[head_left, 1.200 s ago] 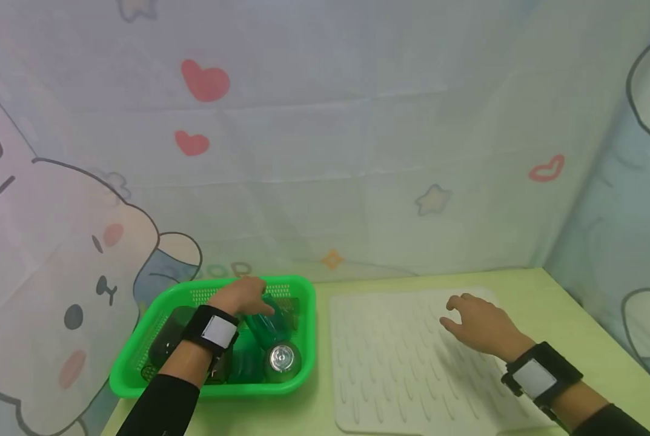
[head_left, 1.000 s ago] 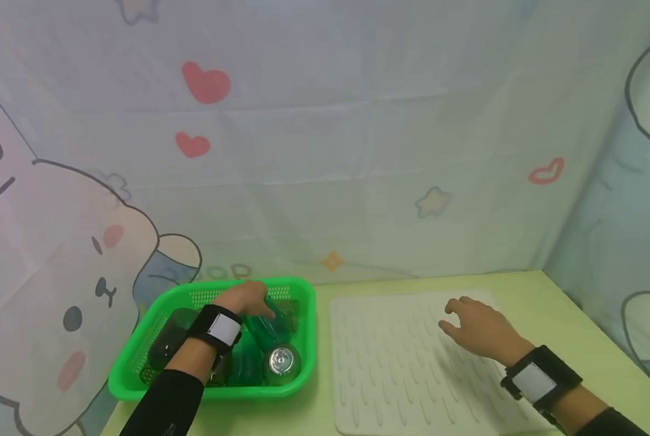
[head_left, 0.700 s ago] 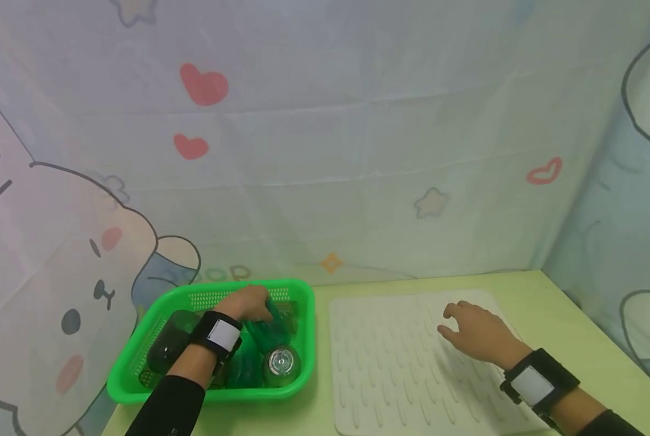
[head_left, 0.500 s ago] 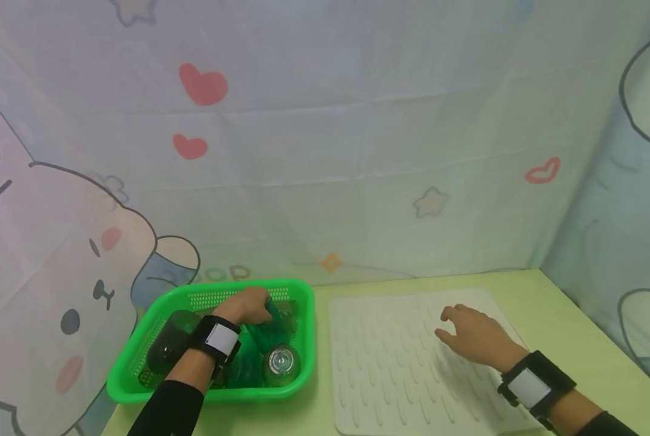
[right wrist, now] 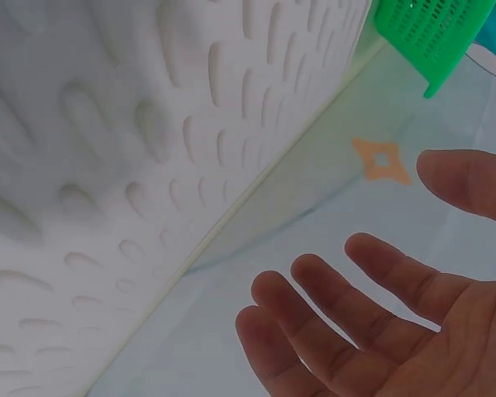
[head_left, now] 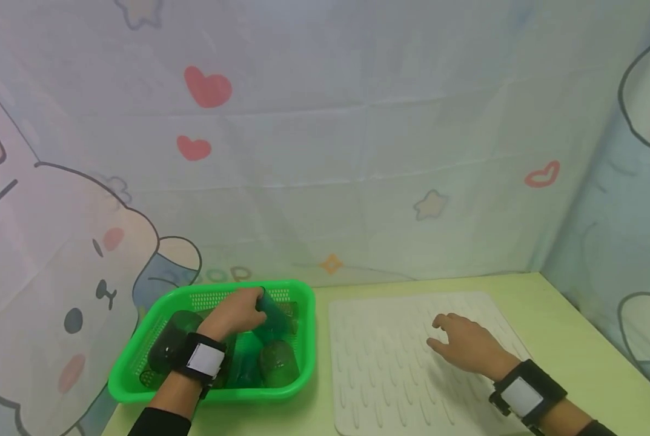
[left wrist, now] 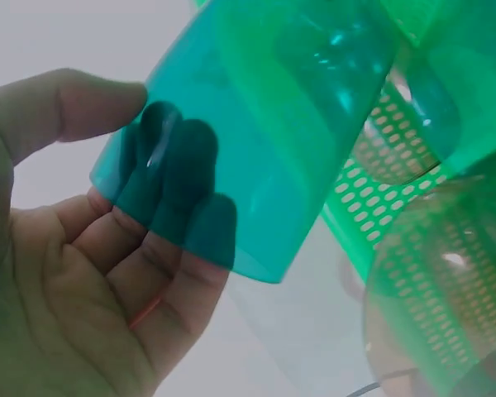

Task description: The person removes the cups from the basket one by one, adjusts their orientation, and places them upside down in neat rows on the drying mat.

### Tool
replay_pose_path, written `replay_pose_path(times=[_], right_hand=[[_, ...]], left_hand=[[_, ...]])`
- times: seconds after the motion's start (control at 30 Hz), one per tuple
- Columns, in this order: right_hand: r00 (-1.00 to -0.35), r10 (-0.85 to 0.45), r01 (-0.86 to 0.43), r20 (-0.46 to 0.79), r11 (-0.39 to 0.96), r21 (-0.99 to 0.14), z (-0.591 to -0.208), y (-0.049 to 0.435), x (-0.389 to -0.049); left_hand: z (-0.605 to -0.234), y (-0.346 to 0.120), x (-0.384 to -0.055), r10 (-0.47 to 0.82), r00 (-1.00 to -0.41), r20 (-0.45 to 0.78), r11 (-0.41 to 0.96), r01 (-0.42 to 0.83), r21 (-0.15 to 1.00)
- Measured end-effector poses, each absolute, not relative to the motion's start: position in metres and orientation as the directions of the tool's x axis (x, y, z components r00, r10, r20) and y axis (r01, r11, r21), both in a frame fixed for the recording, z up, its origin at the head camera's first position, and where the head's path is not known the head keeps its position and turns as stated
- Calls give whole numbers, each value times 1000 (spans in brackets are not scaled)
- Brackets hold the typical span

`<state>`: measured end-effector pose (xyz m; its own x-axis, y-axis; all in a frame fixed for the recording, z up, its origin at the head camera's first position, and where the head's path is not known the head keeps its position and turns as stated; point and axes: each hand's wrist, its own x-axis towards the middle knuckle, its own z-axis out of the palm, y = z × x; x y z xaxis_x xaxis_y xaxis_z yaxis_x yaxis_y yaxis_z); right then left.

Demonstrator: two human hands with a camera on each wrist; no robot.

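In the head view my left hand (head_left: 236, 313) is over the green basket (head_left: 254, 395), pinching the rim of a translucent teal cup (head_left: 273, 319). The left wrist view shows the thumb on the outer side of that cup (left wrist: 264, 107) and the fingertips seen through its wall. The cup leans, its rim toward my hand. Beside it in the basket lie a greenish-brown cup (head_left: 278, 364), another teal cup (head_left: 245, 366) and a dark cup (head_left: 171, 344). My right hand (head_left: 466, 345) hovers above the white ridged mat (head_left: 379, 363), fingers loosely bent and holding nothing.
The basket stands at the table's left, the mat to its right. Behind the yellow-green table (head_left: 570, 345) hangs a printed cloth (head_left: 357, 151), with another cloth side (head_left: 608, 230) at the right. My left forearm passes over the basket's front rim.
My left hand has raised the teal cup's rim a little and shifted slightly left. The greenish-brown cup has tipped, its round base turned out of sight. My right hand has drifted left and nearer.
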<state>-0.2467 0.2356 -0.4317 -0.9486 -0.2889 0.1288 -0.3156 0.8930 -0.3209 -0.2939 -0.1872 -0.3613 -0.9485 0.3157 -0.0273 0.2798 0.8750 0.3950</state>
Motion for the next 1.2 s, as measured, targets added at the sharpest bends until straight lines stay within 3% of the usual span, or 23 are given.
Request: replay_pose_path(times=[0.5, 0.9, 1.2], right_hand=[[-951, -279, -308, 132, 882, -358, -431, 229, -243], [-927, -314, -375, 205, 793, -481, -426, 220, -241], [-918, -349, -366, 190, 557, -746, -419, 190, -242]], left_hand=[[-372, -159, -263, 203, -929, 308, 735, 353, 580], [-375, -114, -250, 217, -941, 260, 506, 336, 794], [-384, -75, -244, 284, -929, 239, 375, 336, 864]])
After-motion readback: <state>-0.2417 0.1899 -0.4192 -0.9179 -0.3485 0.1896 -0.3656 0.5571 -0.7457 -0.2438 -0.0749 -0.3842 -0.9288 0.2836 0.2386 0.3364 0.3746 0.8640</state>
